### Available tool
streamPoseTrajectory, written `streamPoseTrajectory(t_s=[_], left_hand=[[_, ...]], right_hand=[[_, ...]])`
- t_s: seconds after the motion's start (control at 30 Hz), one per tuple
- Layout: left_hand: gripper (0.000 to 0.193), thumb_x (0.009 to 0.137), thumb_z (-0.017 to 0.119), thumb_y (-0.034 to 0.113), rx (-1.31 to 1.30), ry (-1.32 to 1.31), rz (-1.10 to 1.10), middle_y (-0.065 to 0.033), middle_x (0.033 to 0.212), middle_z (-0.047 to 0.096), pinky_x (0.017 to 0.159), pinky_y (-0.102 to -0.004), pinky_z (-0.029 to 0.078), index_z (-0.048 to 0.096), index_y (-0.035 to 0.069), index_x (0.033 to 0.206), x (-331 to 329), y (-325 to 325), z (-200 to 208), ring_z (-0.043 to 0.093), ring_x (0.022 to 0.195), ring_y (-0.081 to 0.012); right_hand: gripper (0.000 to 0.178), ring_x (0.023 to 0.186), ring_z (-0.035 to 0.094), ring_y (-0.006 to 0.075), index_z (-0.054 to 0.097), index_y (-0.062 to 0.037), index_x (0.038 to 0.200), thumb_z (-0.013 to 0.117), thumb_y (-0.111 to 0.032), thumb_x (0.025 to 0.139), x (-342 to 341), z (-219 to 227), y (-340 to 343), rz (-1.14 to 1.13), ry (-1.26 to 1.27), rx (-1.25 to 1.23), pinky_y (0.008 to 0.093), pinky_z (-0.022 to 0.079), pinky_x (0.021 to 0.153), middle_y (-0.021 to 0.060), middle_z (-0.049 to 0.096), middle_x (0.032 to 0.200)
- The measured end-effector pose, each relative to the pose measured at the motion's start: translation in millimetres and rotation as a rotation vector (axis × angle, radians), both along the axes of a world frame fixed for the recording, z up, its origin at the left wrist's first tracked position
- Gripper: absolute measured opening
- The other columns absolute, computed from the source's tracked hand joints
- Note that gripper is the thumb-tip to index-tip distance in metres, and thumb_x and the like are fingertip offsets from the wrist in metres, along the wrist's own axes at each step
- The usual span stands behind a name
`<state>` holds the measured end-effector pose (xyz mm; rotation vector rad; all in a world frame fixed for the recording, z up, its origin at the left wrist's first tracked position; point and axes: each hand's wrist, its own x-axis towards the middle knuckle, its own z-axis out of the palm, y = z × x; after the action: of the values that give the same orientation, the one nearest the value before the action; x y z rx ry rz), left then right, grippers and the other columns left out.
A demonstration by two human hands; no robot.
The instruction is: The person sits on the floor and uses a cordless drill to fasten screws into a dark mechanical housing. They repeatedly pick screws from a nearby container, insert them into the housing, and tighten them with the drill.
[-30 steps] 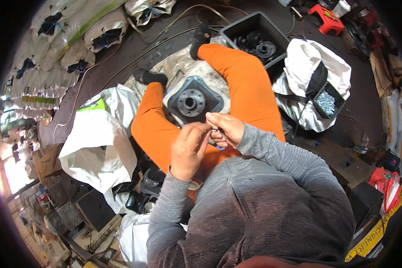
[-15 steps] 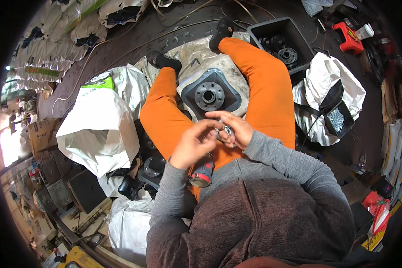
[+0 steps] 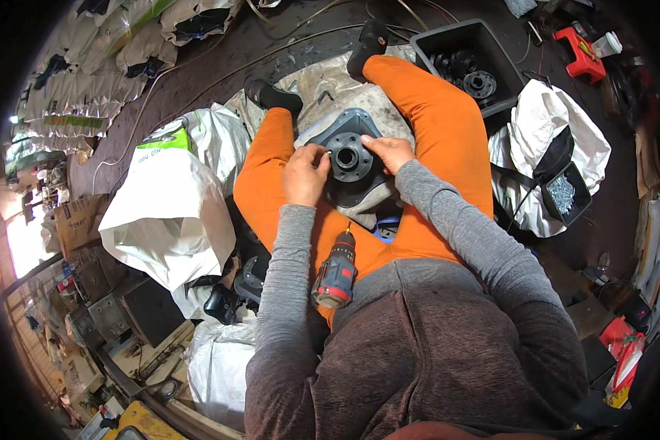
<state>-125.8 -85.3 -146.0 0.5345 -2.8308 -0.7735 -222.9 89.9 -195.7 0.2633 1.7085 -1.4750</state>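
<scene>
Between my knees stands a dark square housing (image 3: 356, 117) with a round flanged hub (image 3: 349, 171) on top, ringed with bolt holes and open at its centre. My left hand (image 3: 306, 174) pinches at the hub's left rim, a tiny pale bit showing at the fingertips. At the upper right rim, the fingertips of my right hand (image 3: 391, 152) touch the flange by a hole; its other fingers are curled, and what they hold is hidden. A cordless drill (image 3: 336, 275), grey and red with a bit fitted, rests on my lap.
A grey crate (image 3: 502, 55) of dark hubs is at the far right. Nearer stands a small black bin (image 3: 562, 196) of silvery screws beside a white sack (image 3: 524, 125). An open white sack (image 3: 165, 227) fills the left. A red stool (image 3: 579, 55) stands beyond the crate.
Both hands have moved forward from above my lap to opposite sides of the hub. Earlier they were together, fingering small shiny metal pieces. The drill now shows fully.
</scene>
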Motion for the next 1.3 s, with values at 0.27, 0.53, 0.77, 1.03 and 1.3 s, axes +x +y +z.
streamPoseTrajectory(t_s=[0.27,0.53,0.77,1.03,1.3], left_hand=[[0.014,0.084,0.071,0.011,0.24,0.222,0.057,-0.0083,0.091,0.064,0.066,-0.0296,0.052,0.072,0.008,0.098,8.9,0.4,1.6,0.063,0.079,-0.0184],[0.029,0.083,0.073,0.011,1.259,-0.283,0.323,0.0017,0.085,0.062,0.066,-0.0255,0.051,0.061,0.003,0.107,5.2,-43.4,3.4,0.058,0.072,-0.0065],[0.032,0.082,0.072,0.012,1.395,-0.17,0.477,0.0032,0.077,0.061,0.056,-0.0242,0.046,0.058,0.003,0.109,4.9,-34.4,-19.9,0.051,0.058,-0.0064],[0.027,0.084,0.071,0.013,1.407,-0.176,0.429,0.0,0.083,0.065,0.064,-0.0262,0.047,0.061,0.003,0.106,9.5,-39.6,-28.7,0.056,0.066,-0.0091],[0.033,0.091,0.065,0.018,1.261,-0.18,0.372,0.001,0.089,0.065,0.061,-0.0228,0.043,0.062,-0.002,0.118,15.6,-31.9,-35.9,0.053,0.069,-0.007]], right_hand=[[0.036,0.058,0.055,0.0069,0.071,-0.0019,0.096,0.07,-0.037,0.087,0.0,28.6,-5.3,0.018,0.066,-0.235,0.0201,0.045,0.048,0.0015,0.066,0.078],[0.036,0.063,0.058,0.0076,0.071,-0.0017,0.096,0.069,-0.036,0.087,2.5,28.5,-4.4,0.124,0.146,-0.221,0.0209,0.049,0.05,0.0026,0.066,0.08],[0.039,0.06,0.059,0.0098,0.071,-0.0018,0.093,0.07,-0.04,0.086,0.3,12.1,-15.6,0.129,0.12,-0.202,0.0245,0.051,0.052,0.0043,0.066,0.075],[0.043,0.058,0.059,0.0115,0.071,-0.0014,0.095,0.07,-0.043,0.084,0.0,6.6,-15.2,0.14,0.118,-0.148,0.0259,0.051,0.055,0.006,0.067,0.077],[0.048,0.079,0.068,0.0256,0.071,-0.0013,0.095,0.068,-0.048,0.082,-4.0,-12.5,-14.3,0.233,0.344,0.035,0.0351,0.051,0.075,0.0146,0.071,0.085]])
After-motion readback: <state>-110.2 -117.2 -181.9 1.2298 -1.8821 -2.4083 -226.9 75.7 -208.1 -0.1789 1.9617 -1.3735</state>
